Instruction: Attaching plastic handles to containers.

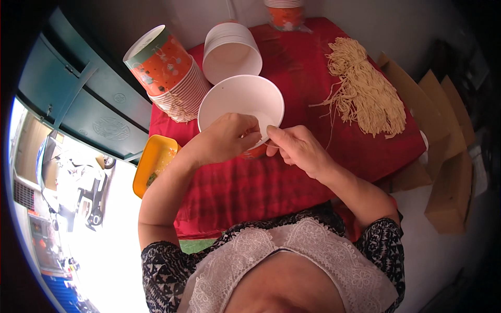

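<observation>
A paper tub, white inside with orange showing below its rim, stands in front of me on the table. My left hand is over its near rim, fingers curled together in a pinch; what they hold is hidden. Beside it, at the tub's near right edge, my right hand is closed, thumb pressed to the fingers on a thin pale strand. A large bundle of beige strands lies at the table's right, with loose ends trailing toward the right hand.
A tall stack of orange tubs stands at the left, and white-mouthed tubs lie behind. More tubs are at the far edge. A yellow container sits at the left of the red-covered table. Cardboard boxes are at the right.
</observation>
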A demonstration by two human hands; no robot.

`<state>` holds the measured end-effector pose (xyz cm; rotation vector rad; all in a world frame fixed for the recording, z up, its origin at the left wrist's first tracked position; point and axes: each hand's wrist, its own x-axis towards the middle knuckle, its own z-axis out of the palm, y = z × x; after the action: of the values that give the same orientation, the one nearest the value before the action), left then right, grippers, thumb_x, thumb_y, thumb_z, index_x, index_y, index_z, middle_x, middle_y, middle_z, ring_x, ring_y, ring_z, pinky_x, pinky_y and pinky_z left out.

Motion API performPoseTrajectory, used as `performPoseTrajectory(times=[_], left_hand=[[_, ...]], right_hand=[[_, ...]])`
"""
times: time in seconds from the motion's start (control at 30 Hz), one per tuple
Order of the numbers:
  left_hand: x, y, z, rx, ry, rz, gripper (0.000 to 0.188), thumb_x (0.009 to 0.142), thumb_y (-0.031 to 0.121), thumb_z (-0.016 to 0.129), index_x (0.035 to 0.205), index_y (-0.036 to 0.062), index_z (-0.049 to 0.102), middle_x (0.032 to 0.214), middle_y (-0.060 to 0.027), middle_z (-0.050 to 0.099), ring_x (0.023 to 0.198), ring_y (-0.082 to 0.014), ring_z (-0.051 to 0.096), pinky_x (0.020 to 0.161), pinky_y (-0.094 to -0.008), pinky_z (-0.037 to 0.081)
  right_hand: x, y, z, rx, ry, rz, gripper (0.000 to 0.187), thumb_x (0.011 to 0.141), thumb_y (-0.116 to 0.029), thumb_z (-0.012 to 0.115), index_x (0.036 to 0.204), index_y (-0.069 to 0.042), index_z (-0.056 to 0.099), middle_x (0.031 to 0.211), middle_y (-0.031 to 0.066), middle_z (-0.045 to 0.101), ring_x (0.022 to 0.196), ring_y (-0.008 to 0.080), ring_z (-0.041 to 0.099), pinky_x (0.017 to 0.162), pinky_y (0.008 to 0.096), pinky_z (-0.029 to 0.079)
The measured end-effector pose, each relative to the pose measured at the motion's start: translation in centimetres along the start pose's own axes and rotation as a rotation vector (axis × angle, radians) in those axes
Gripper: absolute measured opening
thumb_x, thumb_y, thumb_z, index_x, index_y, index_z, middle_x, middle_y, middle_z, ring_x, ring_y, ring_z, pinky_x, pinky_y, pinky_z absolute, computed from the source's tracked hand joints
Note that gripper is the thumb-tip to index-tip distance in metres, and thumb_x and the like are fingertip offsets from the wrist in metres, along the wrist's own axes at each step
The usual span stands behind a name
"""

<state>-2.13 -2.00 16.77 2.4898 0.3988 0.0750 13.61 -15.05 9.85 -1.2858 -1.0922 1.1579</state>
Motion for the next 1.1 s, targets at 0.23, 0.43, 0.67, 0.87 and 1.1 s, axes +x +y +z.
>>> performPoseTrajectory(times=[0.23,0.43,0.67,0.87,1.1], left_hand=[[-1.3,1.1,0.4,0.041,0.04,-0.003,0.014,0.085,0.01,0.061,0.083,-0.0041,0.064,0.075,-0.0175,0.065,0.069,-0.0304,0.063,0.063,-0.0384,0.048],[-2.0,1.3,0.3,0.106,0.205,0.015,0.015,0.085,0.011,0.059,0.081,-0.0033,0.063,0.075,-0.0218,0.064,0.072,-0.0401,0.063,0.066,-0.046,0.048],[-0.4,-3.7,3.8,0.256,0.348,-0.188,0.015,0.085,0.011,0.06,0.083,-0.0035,0.062,0.08,-0.0222,0.064,0.076,-0.038,0.064,0.066,-0.0442,0.049],[1.1,-6.9,7.7,0.102,0.427,-0.155,0.015,0.084,0.011,0.06,0.084,-0.0044,0.062,0.087,-0.0217,0.063,0.081,-0.0376,0.063,0.072,-0.0424,0.049],[3.4,-9.1,9.6,0.085,0.562,0.023,0.012,0.08,0.006,0.06,0.077,-0.0063,0.061,0.088,-0.0255,0.06,0.08,-0.0403,0.059,0.074,-0.0454,0.048]], right_hand=[[0.6,-1.4,0.2,0.097,-0.09,0.215,0.038,0.09,-0.026,0.053,0.07,0.004,0.066,0.055,0.0028,0.055,0.049,0.0061,0.046,0.041,0.0275,0.032],[2.5,-1.1,0.2,0.059,-0.055,0.001,0.03,0.09,-0.015,0.054,0.069,0.004,0.064,0.057,-0.0012,0.053,0.046,0.0053,0.043,0.039,0.0266,0.031],[7.9,3.3,-1.0,0.075,-0.155,0.047,0.028,0.091,-0.016,0.054,0.07,0.001,0.063,0.053,-0.0035,0.046,0.045,0.0051,0.04,0.04,0.0256,0.032],[9.1,5.3,-1.1,-0.437,0.019,-0.041,0.027,0.088,-0.02,0.059,0.076,0.003,0.066,0.06,0.0136,0.061,0.057,0.0255,0.061,0.055,0.0409,0.048],[8.3,5.7,-0.9,-1.063,0.326,-0.222,0.03,0.086,-0.031,0.066,0.076,-0.002,0.068,0.069,0.0201,0.067,0.068,0.0367,0.068,0.061,0.0465,0.055]])
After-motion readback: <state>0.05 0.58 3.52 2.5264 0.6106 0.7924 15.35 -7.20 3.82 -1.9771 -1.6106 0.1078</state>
